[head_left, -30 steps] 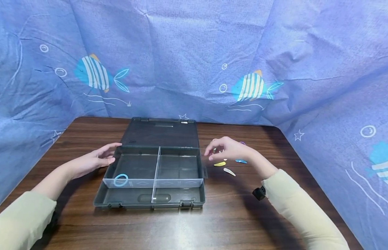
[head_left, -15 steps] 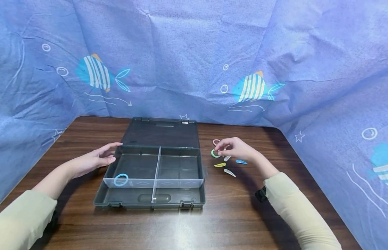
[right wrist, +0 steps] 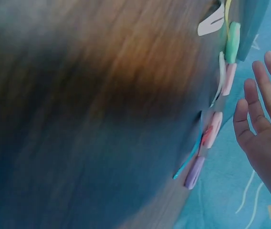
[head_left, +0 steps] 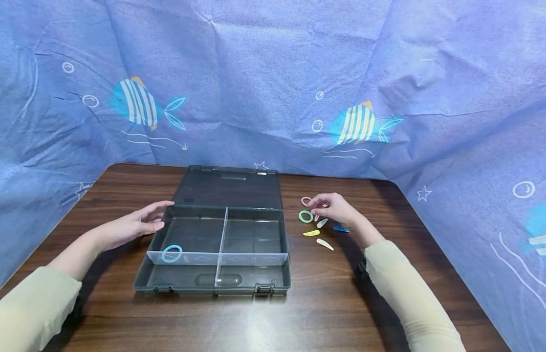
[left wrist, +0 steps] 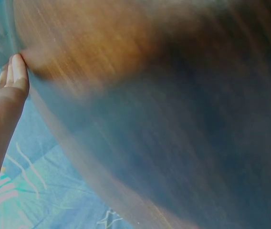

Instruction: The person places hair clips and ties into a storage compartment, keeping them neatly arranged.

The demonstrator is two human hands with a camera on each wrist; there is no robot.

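Note:
My left hand [head_left: 134,224] rests at the left wall of a grey see-through divided box [head_left: 252,234], fingertips at its rim, fingers loosely extended. The lid [head_left: 229,188] lies folded back. A light blue hair tie [head_left: 172,246] leans at the divider in the box's left part. To the box's right, my right hand [head_left: 336,208] hovers over small hair ties and snap clips, fingers relaxed with nothing visible between them. Near it lie a green hair tie [head_left: 300,217], a pink hair tie [head_left: 303,201], a yellow clip [head_left: 312,233], a white clip [head_left: 325,244] and a blue clip [head_left: 341,229].
A purple hair tie [right wrist: 194,172] and more pink ones show in the right wrist view. The dark wooden table [head_left: 202,322] ends at a blue fish-print cloth [head_left: 264,98] hanging behind and at both sides.
My right hand has moved right, away from the box's edge and over the clips and hair ties, uncovering the green and pink hair ties. The left hand stays at the box.

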